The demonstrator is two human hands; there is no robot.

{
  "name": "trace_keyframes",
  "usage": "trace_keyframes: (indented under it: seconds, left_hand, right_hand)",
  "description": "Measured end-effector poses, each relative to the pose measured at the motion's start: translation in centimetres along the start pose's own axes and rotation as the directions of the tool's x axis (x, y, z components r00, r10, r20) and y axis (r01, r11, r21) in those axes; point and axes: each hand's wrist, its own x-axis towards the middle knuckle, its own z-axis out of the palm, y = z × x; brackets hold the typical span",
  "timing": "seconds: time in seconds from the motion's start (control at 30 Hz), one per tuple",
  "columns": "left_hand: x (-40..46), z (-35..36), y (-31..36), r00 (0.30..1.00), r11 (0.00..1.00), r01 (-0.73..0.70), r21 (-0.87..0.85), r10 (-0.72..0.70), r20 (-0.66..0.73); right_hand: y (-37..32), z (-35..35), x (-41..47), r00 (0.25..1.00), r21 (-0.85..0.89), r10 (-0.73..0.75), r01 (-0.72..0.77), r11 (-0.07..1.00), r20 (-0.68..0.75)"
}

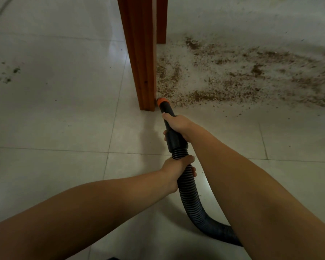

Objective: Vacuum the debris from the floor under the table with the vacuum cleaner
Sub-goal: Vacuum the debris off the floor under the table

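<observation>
A black vacuum nozzle with an orange tip (161, 101) touches the floor right beside the foot of a brown wooden table leg (142, 59). My right hand (177, 125) grips the rigid black tube just behind the tip. My left hand (178, 170) grips the ribbed black hose (190, 201) lower down, where it joins the tube. Brown granular debris (233, 76) spreads over the pale tiles to the right of the leg, reaching up to the nozzle tip.
A second wooden leg (161, 19) stands behind the first. A few dark green specks (7, 76) lie on the tiles at far left. The hose curves away under my right forearm toward the bottom right. White floor tiles (64, 119) extend all around.
</observation>
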Motion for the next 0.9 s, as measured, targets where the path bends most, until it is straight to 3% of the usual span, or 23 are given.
trace_keyframes:
  seconds: [0.2,0.57,0.77,0.9]
  left_hand:
    - [-0.2,-0.6,-0.2,0.998,0.998,0.043,0.052,-0.045,0.045]
    - [-1.5,2.6,-1.3,0.984,0.967,0.092,0.24,-0.125,0.13]
    - [-1.0,4.8,-1.1,0.987,0.96,0.088,0.265,-0.121,0.11]
    - [-0.6,5.4,-0.3,0.993,0.97,0.085,0.23,-0.101,0.059]
  right_hand:
    - [0.6,0.1,0.0,0.999,0.029,0.013,-0.012,1.0,-0.03]
    - [4.1,-4.7,-3.3,0.965,0.183,0.125,-0.083,0.98,-0.231]
    - [4.4,-7.0,-2.9,0.964,0.186,0.102,-0.056,0.981,-0.245]
    - [3.1,-7.0,-2.2,0.986,0.139,0.071,-0.05,0.989,-0.153]
